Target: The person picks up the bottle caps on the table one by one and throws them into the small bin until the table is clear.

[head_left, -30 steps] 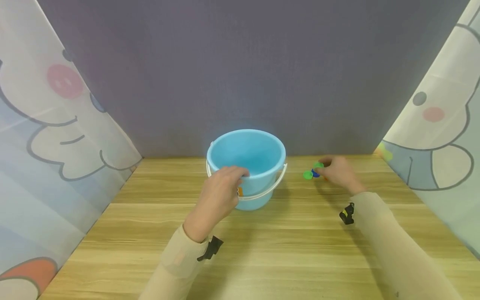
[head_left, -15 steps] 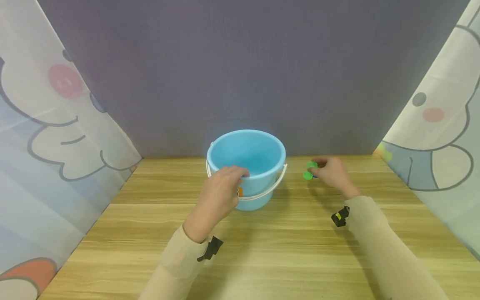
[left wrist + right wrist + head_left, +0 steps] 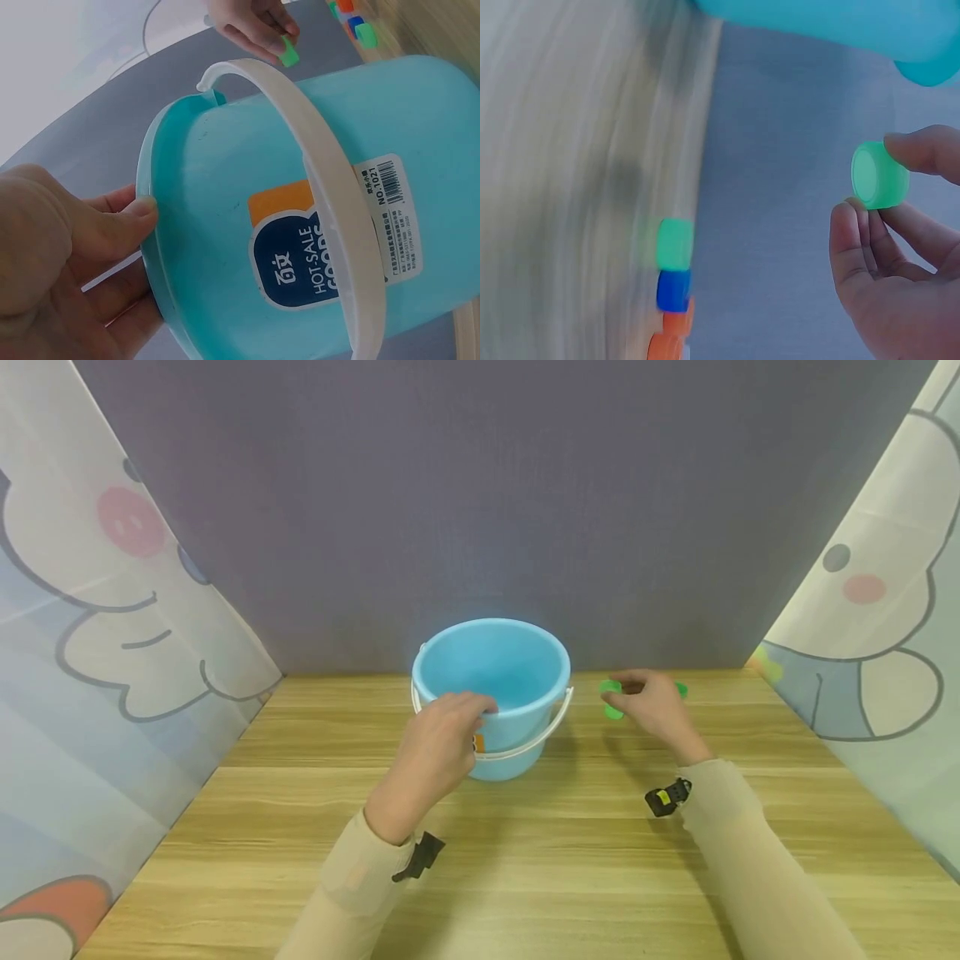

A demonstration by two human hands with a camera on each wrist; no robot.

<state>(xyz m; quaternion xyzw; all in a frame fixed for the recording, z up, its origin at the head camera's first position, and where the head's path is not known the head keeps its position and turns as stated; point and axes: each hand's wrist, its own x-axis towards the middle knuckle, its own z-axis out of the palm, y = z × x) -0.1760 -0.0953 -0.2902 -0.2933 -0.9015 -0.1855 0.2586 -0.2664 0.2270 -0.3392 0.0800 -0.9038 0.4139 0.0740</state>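
My left hand (image 3: 435,752) grips the near rim of a light blue bucket (image 3: 521,727), thumb outside and fingers inside, as the left wrist view shows. The bucket stands upright, its white handle (image 3: 319,139) hanging down in front of a printed label (image 3: 296,259). To the right, my right hand (image 3: 660,710) pinches a green bottle cap (image 3: 881,176) between thumb and fingers, raised off the table. Below it on the table lie another green cap (image 3: 675,244), a blue cap (image 3: 673,291) and orange caps (image 3: 678,320), mostly hidden by the hand in the head view.
The wood-grain table (image 3: 570,868) ends at a dark grey back panel (image 3: 480,502). Cartoon-print curtains (image 3: 52,693) flank both sides. A further green cap (image 3: 682,689) shows just behind the right hand.
My right hand has moved left toward the bucket with the green cap, and a green cap behind it has come into view. The left hand and bucket have stayed put.
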